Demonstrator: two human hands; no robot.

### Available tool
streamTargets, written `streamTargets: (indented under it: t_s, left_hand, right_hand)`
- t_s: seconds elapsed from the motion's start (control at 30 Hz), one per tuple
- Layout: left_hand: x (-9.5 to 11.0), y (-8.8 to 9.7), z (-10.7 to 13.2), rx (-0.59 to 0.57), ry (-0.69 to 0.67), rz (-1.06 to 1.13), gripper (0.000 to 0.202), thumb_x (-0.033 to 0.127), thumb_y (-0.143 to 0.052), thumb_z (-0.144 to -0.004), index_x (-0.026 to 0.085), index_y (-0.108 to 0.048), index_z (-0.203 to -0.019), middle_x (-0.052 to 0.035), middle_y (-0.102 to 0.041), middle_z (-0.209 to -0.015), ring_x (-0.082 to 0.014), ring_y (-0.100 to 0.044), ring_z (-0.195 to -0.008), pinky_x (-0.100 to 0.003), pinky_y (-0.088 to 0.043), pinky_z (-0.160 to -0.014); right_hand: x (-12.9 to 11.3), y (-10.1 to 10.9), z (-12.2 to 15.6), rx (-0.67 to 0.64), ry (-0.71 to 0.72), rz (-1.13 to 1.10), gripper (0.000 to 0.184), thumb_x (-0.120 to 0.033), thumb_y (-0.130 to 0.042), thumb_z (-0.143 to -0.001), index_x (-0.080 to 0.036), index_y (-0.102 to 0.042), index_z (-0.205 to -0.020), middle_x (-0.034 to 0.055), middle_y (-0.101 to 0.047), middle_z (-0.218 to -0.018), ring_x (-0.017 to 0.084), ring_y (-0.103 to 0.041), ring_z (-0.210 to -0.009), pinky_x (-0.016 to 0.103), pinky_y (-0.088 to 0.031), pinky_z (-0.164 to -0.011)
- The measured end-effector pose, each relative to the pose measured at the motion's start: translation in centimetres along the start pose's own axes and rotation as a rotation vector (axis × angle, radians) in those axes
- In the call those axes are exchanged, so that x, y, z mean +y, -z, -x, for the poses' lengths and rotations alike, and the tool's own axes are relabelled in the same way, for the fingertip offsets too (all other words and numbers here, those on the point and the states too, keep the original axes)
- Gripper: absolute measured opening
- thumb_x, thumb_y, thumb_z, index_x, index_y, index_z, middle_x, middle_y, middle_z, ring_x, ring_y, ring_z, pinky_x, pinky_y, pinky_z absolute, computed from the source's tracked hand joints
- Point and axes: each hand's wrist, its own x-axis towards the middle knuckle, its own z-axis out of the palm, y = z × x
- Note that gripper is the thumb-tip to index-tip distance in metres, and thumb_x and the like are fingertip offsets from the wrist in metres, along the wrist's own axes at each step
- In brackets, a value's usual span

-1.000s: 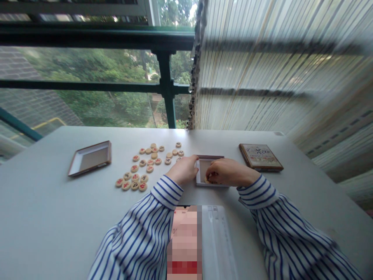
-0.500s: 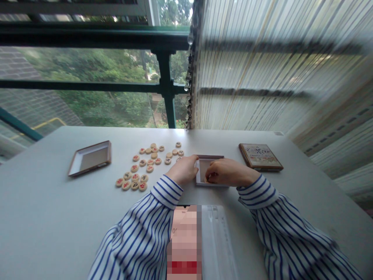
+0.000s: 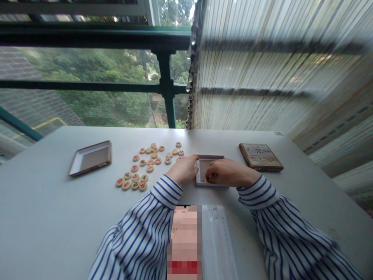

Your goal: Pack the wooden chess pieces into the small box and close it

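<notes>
My left hand (image 3: 184,170) is closed on the left wall of a shallow open box (image 3: 205,165) standing in the middle of the table. Inside this box, my right hand (image 3: 224,172) has its fingers bent together over a xiangqi piece (image 3: 206,180) near the front left corner; only a bit of the piece shows under the fingertips. Left of the box lie several loose round wooden xiangqi pieces (image 3: 135,177), some with red characters, some with black, and a few blank side up. My left wrist and sleeve cover part of the table beside them.
An empty box half (image 3: 96,157) rests at the left of the white table (image 3: 43,217). A closed box with a printed cover (image 3: 260,156) lies to the right. In front, between my forearms, are a phone (image 3: 184,241) and a whitish flat case (image 3: 218,241).
Hardly anything differs. Both hands keep their places at the box, and the right fingers stay at the piece in its front left corner. The loose pieces lie as before.
</notes>
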Motion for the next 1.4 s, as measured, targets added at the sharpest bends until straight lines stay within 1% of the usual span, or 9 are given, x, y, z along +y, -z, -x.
streamTargets:
  t_s: [0.23, 0.4, 0.6, 0.83, 1.1, 1.23, 1.4]
  left_hand:
    - [-0.2, -0.2, 0.0, 0.007, -0.01, -0.001, 0.039, 0.022, -0.045, -0.075, 0.015, -0.051, -0.113, -0.0079, -0.067, -0.087, -0.0189, -0.062, -0.082, -0.025, -0.045, -0.071]
    - [-0.2, -0.2, -0.1, 0.007, -0.003, 0.008, 0.039, 0.022, -0.045, -0.075, 0.016, -0.051, -0.114, -0.0077, -0.067, -0.088, -0.0186, -0.062, -0.083, -0.025, -0.045, -0.072]
    - [-0.1, 0.0, -0.1, -0.005, 0.004, 0.006, 0.038, 0.022, -0.046, -0.076, 0.016, -0.051, -0.113, -0.0078, -0.067, -0.088, -0.0189, -0.062, -0.083, -0.026, -0.045, -0.072]
    - [-0.1, -0.1, -0.1, -0.013, 0.003, 0.004, 0.039, 0.022, -0.046, -0.076, 0.015, -0.05, -0.114, -0.008, -0.067, -0.09, -0.0188, -0.061, -0.085, -0.026, -0.045, -0.074]
    - [-0.2, -0.2, -0.1, -0.014, 0.004, 0.006, 0.039, 0.022, -0.046, -0.076, 0.016, -0.05, -0.115, -0.0075, -0.067, -0.09, -0.0185, -0.061, -0.085, -0.026, -0.044, -0.076]
    - [-0.2, -0.2, -0.1, -0.018, 0.013, 0.007, 0.038, 0.023, -0.046, -0.077, 0.016, -0.05, -0.115, -0.0074, -0.067, -0.09, -0.0184, -0.061, -0.084, -0.026, -0.044, -0.075]
    - [-0.2, -0.1, 0.0, -0.017, 0.003, 0.014, 0.039, 0.023, -0.045, -0.077, 0.016, -0.05, -0.115, -0.0077, -0.067, -0.09, -0.0188, -0.061, -0.084, -0.026, -0.045, -0.074]
  right_hand:
    - [0.0, 0.0, 0.1, 0.012, 0.017, 0.004, 0.025, -0.025, -0.046, -0.075, -0.026, -0.067, -0.087, 0.0018, -0.068, -0.083, 0.016, -0.058, -0.074, 0.024, -0.034, -0.062]
    - [-0.1, 0.2, 0.2, -0.007, 0.0, 0.013, 0.024, -0.025, -0.047, -0.074, -0.026, -0.068, -0.085, 0.0022, -0.068, -0.081, 0.015, -0.058, -0.072, 0.024, -0.034, -0.062]
    - [-0.2, 0.3, 0.1, -0.007, -0.008, 0.014, 0.026, -0.026, -0.046, -0.074, -0.027, -0.067, -0.089, 0.0025, -0.068, -0.085, 0.016, -0.059, -0.076, 0.024, -0.035, -0.064]
    - [-0.3, 0.3, 0.2, -0.008, -0.015, 0.017, 0.025, -0.027, -0.046, -0.075, -0.026, -0.067, -0.089, 0.0028, -0.068, -0.083, 0.016, -0.059, -0.076, 0.025, -0.035, -0.064]
    - [0.3, 0.2, 0.3, 0.01, -0.041, 0.013, 0.027, -0.032, -0.047, -0.076, -0.025, -0.066, -0.093, 0.0035, -0.068, -0.089, 0.018, -0.06, -0.08, 0.026, -0.038, -0.067]
    - [0.8, 0.5, 0.5, 0.033, -0.069, 0.005, 0.027, -0.028, -0.045, -0.077, -0.024, -0.066, -0.095, 0.0041, -0.067, -0.094, 0.019, -0.059, -0.085, 0.026, -0.039, -0.071]
    - [0.6, 0.7, 0.6, 0.016, -0.071, 0.0, 0.028, -0.025, -0.045, -0.077, -0.024, -0.066, -0.094, 0.0046, -0.067, -0.094, 0.019, -0.059, -0.086, 0.026, -0.039, -0.073]
